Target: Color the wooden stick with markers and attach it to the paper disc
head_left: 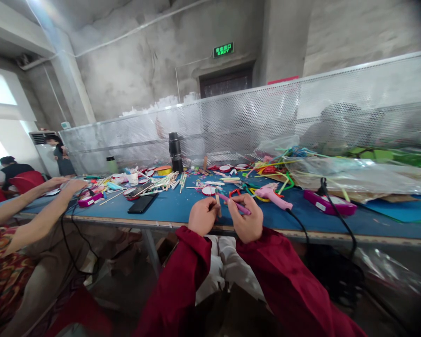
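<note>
Steady work here seems to want a firm pinch on the stick [217, 201] while the pen [244, 209] is guided lightly near its tip, both wrists kept quiet. The left hand [202, 217] is closed on the pale stick, the right hand [249, 223] on the purple pen; the two hands are near each other but apart, just above the tabletop's [173, 206] near edge. The pen points to ten o'clock, its long axis running back to four; the stick stands roughly twelve to six. Whether they touch, I cannot tell.
</note>
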`<state>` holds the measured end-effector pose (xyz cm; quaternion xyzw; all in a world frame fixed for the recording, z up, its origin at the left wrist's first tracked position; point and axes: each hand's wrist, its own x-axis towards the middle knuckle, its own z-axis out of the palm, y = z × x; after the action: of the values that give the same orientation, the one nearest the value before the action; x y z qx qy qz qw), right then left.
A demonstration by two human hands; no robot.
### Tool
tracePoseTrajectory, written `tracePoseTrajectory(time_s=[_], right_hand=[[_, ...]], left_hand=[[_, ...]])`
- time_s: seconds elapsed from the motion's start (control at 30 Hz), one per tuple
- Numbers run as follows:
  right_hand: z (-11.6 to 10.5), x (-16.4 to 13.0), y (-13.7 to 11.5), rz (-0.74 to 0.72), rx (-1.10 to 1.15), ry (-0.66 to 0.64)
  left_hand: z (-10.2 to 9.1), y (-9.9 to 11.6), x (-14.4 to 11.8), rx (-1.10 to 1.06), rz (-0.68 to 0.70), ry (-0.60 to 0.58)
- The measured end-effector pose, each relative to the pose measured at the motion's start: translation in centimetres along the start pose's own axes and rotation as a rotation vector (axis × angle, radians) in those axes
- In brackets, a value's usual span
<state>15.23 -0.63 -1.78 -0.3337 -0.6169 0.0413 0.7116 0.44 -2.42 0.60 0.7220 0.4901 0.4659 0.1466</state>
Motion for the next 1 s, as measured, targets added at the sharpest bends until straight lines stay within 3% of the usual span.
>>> tracePoseTrajectory(time_s=[1.0], right_hand=[[-0.11, -0.05, -0.18, -0.026, -0.001, -0.023]], left_hand=[[0.07, 0.10, -0.07, -0.030, 0.000, 0.003]])
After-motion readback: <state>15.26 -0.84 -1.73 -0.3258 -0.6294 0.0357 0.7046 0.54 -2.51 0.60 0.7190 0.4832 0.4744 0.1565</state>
